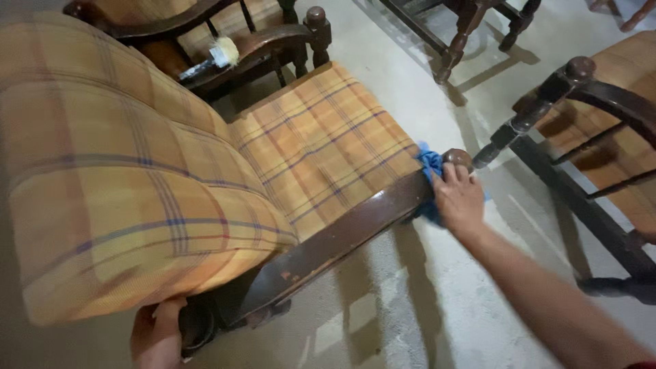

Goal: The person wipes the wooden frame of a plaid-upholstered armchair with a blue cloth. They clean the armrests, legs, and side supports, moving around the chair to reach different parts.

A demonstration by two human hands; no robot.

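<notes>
While gripping, the right hand [459, 198] seemingly presses a blue cloth [429, 164] against the armrest [342, 232].

Bare right forearm [547, 301], red sleeve edge at elbow; left hand [158, 335] ungloved.

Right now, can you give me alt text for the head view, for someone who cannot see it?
The right hand presses a blue cloth against the front end of a plaid armchair's dark wooden armrest. The left hand grips the armrest's rear end. A paintbrush lies on the far armrest; other wooden chairs stand on the concrete floor.
</notes>
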